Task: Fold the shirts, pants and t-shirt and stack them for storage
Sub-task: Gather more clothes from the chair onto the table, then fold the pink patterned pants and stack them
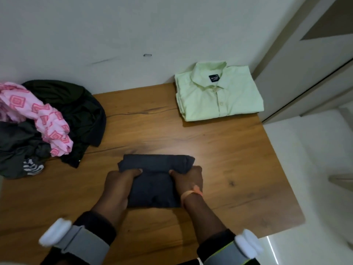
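Both hands, left hand [120, 180] and right hand [188, 178], fingers clamped on the dark garment [154, 175] (half folded)

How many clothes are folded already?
2: a green shirt at the table's far right, and a dark garment held by both hands near the front. The left pile isn't folded.

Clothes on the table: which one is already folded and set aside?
The light green shirt at the far right corner, folded collar-up. The dark garment is in both hands, mid-fold; the left pile is unfolded.
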`<state>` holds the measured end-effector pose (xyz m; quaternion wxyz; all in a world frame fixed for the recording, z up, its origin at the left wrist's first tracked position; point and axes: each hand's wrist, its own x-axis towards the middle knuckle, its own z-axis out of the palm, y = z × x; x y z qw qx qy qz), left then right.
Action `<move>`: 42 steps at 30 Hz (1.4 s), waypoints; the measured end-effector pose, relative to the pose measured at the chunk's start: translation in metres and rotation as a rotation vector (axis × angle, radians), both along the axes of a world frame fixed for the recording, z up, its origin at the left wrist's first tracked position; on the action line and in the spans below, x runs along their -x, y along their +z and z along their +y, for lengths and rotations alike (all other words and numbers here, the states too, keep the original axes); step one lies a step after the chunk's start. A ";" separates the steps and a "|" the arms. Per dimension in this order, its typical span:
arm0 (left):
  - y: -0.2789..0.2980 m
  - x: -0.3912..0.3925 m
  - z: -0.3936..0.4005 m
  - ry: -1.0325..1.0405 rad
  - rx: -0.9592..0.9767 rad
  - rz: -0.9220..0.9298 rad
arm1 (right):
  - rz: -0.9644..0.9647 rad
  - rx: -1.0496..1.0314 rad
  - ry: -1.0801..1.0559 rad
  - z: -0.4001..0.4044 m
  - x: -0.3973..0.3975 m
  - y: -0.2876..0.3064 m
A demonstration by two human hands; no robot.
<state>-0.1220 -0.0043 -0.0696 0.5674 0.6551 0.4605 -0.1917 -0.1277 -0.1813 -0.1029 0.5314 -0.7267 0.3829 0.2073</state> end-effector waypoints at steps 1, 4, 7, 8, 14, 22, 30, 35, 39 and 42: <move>0.010 -0.003 -0.005 -0.008 0.070 0.020 | -0.001 -0.116 -0.045 -0.013 -0.002 0.004; 0.030 -0.014 -0.030 -0.112 0.234 0.025 | -0.035 -0.170 -0.007 -0.068 -0.012 0.022; 0.031 -0.029 -0.074 -0.190 0.405 0.028 | -0.070 -0.063 0.043 -0.137 -0.035 0.033; 0.028 -0.037 -0.091 -0.213 0.436 0.036 | -0.072 -0.019 0.055 -0.159 -0.047 0.035; 0.010 -0.082 -0.162 -0.222 0.470 -0.042 | -0.139 0.198 0.131 -0.229 -0.109 0.026; -0.028 -0.062 -0.194 -0.943 -0.901 -0.727 | -0.494 0.914 0.347 -0.208 -0.087 0.006; -0.075 -0.070 -0.215 -1.376 -0.923 -0.715 | -0.407 0.968 0.622 -0.191 -0.087 -0.046; -0.051 -0.076 -0.177 -1.233 -0.750 -0.836 | -0.457 0.954 0.594 -0.181 -0.096 -0.030; -0.036 -0.077 -0.075 -0.836 -0.727 -0.809 | -0.590 0.918 0.562 -0.100 -0.097 -0.005; -0.029 -0.072 0.000 -0.530 -0.890 -0.736 | -0.742 0.735 0.790 -0.010 -0.096 0.014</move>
